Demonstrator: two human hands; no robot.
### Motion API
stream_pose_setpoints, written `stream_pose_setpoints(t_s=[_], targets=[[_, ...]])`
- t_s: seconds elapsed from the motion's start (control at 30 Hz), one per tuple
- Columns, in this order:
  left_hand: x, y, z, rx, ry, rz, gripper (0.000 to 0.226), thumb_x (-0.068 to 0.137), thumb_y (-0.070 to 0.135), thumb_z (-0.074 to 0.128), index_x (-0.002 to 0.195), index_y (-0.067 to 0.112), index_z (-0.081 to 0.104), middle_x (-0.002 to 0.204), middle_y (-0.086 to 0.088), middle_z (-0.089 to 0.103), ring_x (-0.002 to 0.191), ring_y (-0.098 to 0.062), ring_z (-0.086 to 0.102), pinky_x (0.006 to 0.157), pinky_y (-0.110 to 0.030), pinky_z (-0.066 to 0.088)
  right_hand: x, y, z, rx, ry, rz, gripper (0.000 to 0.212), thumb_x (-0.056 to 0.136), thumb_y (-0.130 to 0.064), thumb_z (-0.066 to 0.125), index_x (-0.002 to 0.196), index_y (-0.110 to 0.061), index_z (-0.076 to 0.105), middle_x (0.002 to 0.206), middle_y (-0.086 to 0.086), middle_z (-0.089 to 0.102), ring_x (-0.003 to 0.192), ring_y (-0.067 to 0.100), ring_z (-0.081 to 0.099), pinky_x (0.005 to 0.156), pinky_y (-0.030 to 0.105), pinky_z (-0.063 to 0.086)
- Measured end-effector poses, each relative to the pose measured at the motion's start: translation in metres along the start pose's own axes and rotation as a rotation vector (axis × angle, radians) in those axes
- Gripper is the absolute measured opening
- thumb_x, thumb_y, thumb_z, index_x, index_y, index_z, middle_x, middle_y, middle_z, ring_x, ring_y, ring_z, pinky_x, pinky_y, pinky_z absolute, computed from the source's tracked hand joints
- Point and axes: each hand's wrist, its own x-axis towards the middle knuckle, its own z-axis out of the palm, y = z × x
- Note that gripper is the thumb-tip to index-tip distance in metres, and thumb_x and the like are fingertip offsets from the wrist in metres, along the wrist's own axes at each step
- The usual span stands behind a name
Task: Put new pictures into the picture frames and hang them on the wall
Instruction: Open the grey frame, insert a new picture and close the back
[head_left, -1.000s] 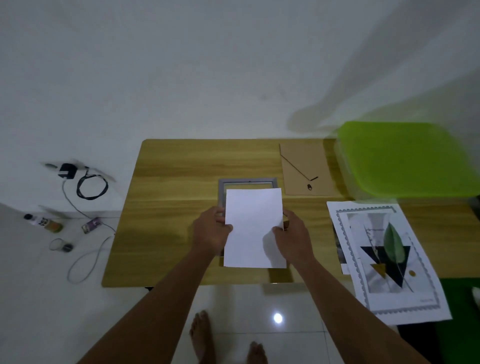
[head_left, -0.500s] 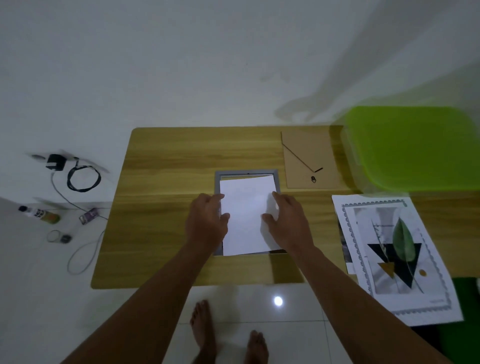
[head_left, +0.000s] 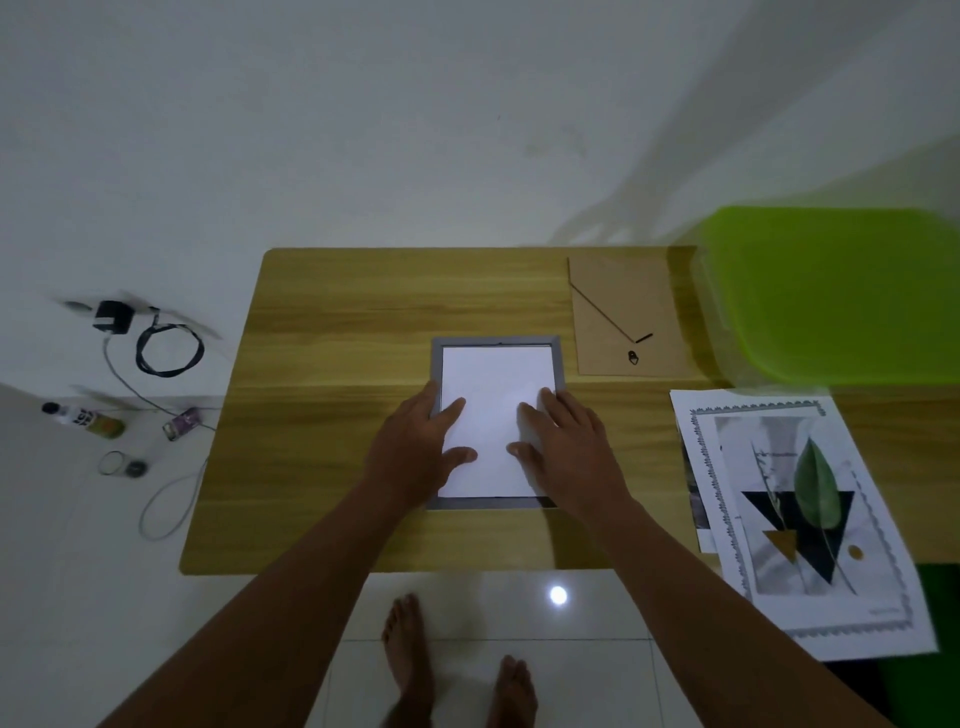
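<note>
A grey picture frame (head_left: 496, 342) lies face down in the middle of the wooden table (head_left: 332, 364). A white sheet (head_left: 493, 384), blank side up, sits inside it. My left hand (head_left: 418, 452) presses flat on the sheet's left side and the frame's left edge. My right hand (head_left: 566, 449) presses flat on the sheet's right side. The frame's brown backing board (head_left: 623, 312) with its stand and hook lies at the back right. Printed pictures (head_left: 800, 519) with a leaf and triangles are stacked at the right, overhanging the table's front edge.
A green plastic lid or box (head_left: 831, 296) fills the table's back right corner. On the floor at the left are a charger with cables (head_left: 150, 338), a small bottle (head_left: 83, 418) and small bits. My bare feet (head_left: 457, 670) stand below the table's front edge.
The white sheet went from being held above the frame's near end to lying flat inside the frame. Both hands let go of its edges and now press on it with flat fingers.
</note>
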Motion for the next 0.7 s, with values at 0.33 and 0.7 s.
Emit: stream_pose_setpoints(t_s=[0.33, 0.7], targets=[[0.0, -0.003, 0.0, 0.192, -0.118, 0.032, 0.093, 0.083, 0.074, 0.047, 0.155, 0.022, 0.019, 0.161, -0.019, 0.013, 0.148, -0.031, 0.02, 0.116, -0.043, 0.026, 0.004, 0.008, 0.004, -0.013, -0.041, -0.014, 0.083, 0.086, -0.068, 0.013, 0.153, -0.021, 0.029, 0.163, 0.008, 0.018, 0.152, 0.027, 0.008, 0.12, 0.05, 0.017], [0.002, -0.006, -0.002, 0.241, -0.166, 0.042, 0.086, 0.089, 0.069, 0.041, 0.156, 0.026, 0.01, 0.164, -0.013, 0.003, 0.15, -0.028, 0.011, 0.118, -0.043, 0.018, 0.009, 0.015, 0.004, 0.025, -0.03, -0.021, 0.069, 0.097, -0.057, 0.043, 0.154, -0.02, 0.029, 0.164, 0.009, 0.017, 0.152, 0.025, 0.005, 0.122, 0.046, 0.012]])
